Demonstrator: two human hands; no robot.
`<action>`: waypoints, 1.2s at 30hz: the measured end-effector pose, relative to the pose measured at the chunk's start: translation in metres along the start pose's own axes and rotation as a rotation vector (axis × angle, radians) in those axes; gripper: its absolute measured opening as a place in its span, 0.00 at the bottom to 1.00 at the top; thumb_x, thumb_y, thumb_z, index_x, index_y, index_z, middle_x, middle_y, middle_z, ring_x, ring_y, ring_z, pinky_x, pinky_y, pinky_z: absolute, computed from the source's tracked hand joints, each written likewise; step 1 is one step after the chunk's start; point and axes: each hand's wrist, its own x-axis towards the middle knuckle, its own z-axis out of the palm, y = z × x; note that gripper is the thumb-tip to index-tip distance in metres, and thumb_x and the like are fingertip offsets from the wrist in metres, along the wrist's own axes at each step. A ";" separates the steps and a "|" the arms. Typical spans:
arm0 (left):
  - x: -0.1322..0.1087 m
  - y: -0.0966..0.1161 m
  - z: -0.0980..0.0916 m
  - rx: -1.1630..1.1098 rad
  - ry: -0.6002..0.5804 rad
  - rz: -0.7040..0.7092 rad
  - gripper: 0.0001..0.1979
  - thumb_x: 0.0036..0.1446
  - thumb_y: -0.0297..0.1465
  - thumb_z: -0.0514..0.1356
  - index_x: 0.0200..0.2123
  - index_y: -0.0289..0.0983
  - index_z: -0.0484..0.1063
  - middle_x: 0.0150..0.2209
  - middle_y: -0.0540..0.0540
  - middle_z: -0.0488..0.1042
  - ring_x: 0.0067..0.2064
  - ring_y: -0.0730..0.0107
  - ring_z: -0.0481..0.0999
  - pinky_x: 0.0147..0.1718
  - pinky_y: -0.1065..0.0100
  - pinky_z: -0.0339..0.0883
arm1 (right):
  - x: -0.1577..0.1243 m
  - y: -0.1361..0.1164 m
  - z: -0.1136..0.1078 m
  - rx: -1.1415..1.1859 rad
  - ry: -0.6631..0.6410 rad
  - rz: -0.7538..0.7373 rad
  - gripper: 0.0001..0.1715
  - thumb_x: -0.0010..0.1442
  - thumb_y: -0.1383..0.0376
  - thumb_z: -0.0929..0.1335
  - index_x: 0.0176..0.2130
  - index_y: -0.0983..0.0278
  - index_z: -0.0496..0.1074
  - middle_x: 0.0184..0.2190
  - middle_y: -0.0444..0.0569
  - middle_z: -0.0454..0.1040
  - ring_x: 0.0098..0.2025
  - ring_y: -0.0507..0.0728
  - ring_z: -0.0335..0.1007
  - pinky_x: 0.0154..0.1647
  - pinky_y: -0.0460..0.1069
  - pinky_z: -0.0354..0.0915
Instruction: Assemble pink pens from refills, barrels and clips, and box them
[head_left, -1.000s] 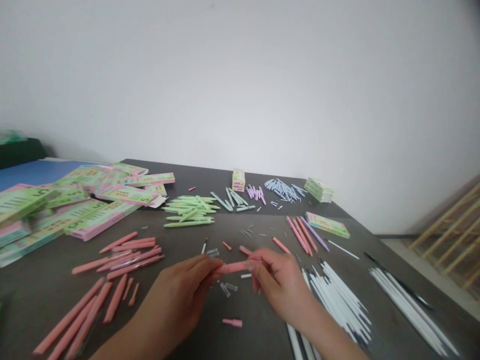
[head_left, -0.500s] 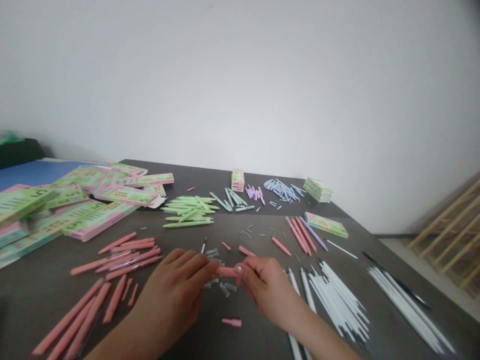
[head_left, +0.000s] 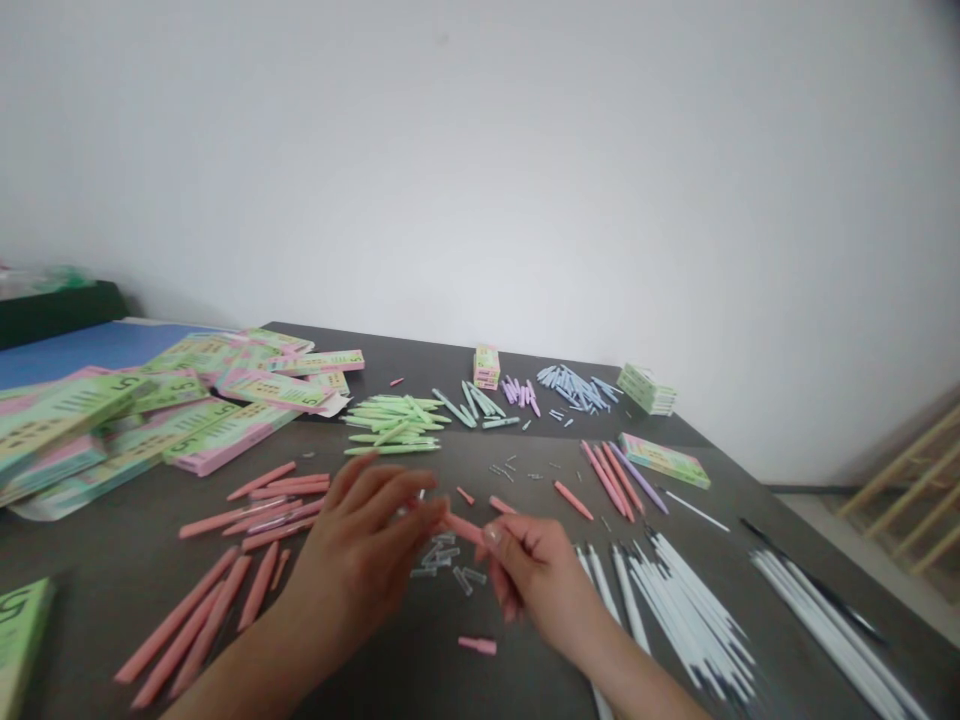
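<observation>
My left hand (head_left: 360,560) and my right hand (head_left: 536,585) meet over the dark table (head_left: 420,680), both gripping one pink pen barrel (head_left: 463,528) that slants down to the right between their fingertips. The barrel's ends are hidden inside my fingers. Small clear plastic pieces (head_left: 442,560) lie on the table just beneath it. A short pink cap (head_left: 478,645) rests nearer to me, below the hands. To the left of my left hand lie several pink pen barrels (head_left: 259,505).
White refill tubes (head_left: 675,600) fan out right of my right hand, more white refill tubes (head_left: 832,620) further right. Green pen parts (head_left: 390,425), blue-grey ones (head_left: 574,385) and purple ones (head_left: 521,390) lie at the back. Flat green-pink boxes (head_left: 150,420) are piled left.
The hands have closed together along the pink barrel, so less of it shows. It has tilted from level to slanting. The view has shifted slightly left and up.
</observation>
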 end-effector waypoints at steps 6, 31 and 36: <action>0.016 0.002 -0.009 -1.323 0.132 -0.782 0.25 0.60 0.49 0.42 0.50 0.39 0.62 0.46 0.40 0.73 0.48 0.56 0.73 0.47 0.52 0.65 | -0.005 0.005 0.020 0.427 -0.224 0.143 0.30 0.52 0.41 0.64 0.28 0.66 0.65 0.13 0.44 0.68 0.11 0.47 0.59 0.10 0.39 0.51; 0.007 0.013 0.006 -2.151 -0.139 -1.006 0.27 0.61 0.45 0.41 0.16 0.36 0.59 0.12 0.59 0.47 0.16 0.79 0.41 0.27 0.67 0.60 | -0.013 0.008 0.039 0.468 -0.460 0.173 0.30 0.50 0.46 0.69 0.25 0.72 0.73 0.21 0.48 0.68 0.19 0.46 0.62 0.13 0.39 0.58; 0.009 0.016 0.004 -2.126 -0.122 -0.979 0.27 0.63 0.43 0.40 0.17 0.36 0.62 0.14 0.57 0.48 0.18 0.77 0.45 0.32 0.65 0.61 | -0.010 0.014 0.038 0.441 -0.433 0.191 0.32 0.47 0.45 0.70 0.31 0.73 0.75 0.20 0.46 0.67 0.17 0.46 0.62 0.13 0.39 0.57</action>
